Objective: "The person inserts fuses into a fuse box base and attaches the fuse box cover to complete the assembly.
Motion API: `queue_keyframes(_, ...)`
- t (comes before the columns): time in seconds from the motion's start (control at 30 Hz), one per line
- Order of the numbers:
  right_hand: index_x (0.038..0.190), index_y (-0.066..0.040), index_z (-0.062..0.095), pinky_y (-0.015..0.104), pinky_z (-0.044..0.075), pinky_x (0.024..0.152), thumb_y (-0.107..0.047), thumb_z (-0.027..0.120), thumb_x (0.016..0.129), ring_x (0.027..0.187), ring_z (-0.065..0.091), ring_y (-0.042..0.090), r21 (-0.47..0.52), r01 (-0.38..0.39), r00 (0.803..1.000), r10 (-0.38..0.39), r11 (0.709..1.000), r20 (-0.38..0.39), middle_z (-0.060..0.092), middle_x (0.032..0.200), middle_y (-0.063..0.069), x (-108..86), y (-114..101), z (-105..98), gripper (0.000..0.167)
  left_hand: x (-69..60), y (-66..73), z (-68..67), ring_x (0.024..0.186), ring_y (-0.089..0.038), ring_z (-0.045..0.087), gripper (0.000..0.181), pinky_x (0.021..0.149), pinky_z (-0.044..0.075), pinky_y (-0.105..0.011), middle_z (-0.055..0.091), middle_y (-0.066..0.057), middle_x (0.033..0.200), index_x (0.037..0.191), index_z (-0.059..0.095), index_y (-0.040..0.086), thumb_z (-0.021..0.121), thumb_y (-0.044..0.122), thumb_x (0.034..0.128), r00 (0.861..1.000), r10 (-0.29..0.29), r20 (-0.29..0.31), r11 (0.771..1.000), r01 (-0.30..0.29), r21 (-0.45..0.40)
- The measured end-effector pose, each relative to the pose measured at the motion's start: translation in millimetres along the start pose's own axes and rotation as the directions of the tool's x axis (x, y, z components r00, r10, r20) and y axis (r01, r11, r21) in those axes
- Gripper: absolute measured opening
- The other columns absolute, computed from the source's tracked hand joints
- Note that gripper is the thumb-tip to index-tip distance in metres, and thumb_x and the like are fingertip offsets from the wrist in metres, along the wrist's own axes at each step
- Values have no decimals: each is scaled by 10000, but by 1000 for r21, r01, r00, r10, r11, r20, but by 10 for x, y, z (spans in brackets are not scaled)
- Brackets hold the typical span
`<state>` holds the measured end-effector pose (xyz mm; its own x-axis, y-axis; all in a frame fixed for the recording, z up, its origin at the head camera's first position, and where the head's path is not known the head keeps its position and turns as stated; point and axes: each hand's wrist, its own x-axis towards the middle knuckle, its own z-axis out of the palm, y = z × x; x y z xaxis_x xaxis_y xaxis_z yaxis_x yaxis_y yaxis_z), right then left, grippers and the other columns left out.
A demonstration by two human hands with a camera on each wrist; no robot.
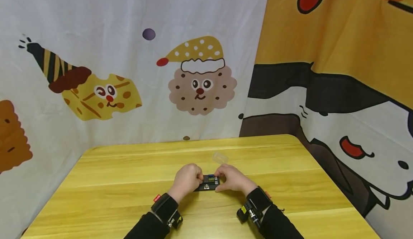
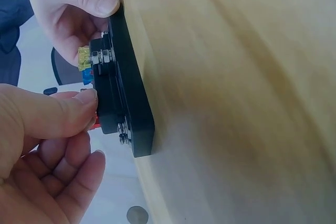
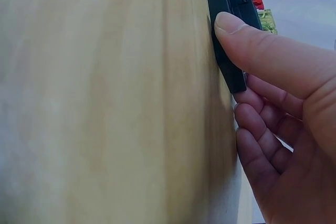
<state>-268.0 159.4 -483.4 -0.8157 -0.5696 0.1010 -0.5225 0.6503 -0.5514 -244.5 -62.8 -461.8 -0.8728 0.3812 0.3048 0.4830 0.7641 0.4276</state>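
Note:
A black fuse block (image 1: 208,188) with metal terminal screws rests on the table between the two hands. Colored blade fuses stand in it: a yellow one (image 2: 84,59) and a blue one (image 2: 87,76) show in the left wrist view, a red one (image 3: 257,1) and a yellow-green one (image 3: 268,20) in the right. With thumb and forefinger the left hand (image 1: 188,178) pinches a small blade fuse at the block's left part, mostly hidden by the fingertips. The right hand (image 1: 235,179) grips the block's right end, thumb on its near edge and fingers behind.
Beyond the block, a clear plastic cover (image 1: 220,157) lies on the wood-grain table (image 1: 129,181). Printed curtains (image 1: 122,23) hang behind the table's far edge and along its right side. Both wrists wear black straps with small cameras.

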Motion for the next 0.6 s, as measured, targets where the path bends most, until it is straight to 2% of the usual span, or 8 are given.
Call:
queue_keyframes(0.33,1024,-112,671,380,482,878,-250,898,719,949,583,189,16,-7,1000,7,1000,7,580,1014,-41,-29,-17,-5,405,-22,6,1,660,-80,581,239,598,491,-287,625,113,704,636,705,192,806,-9,718,1000,-15,6,1000,15,-9)
queue_keyframes(0.6,1028,-116,669,387,479,884,-250,895,726,957,581,191,10,-8,1000,8,1000,6,581,1021,-40,-17,-16,-9,401,-38,7,3,626,-74,532,241,581,467,-272,573,107,681,632,691,185,822,1,715,1000,4,-16,1000,-4,-3)
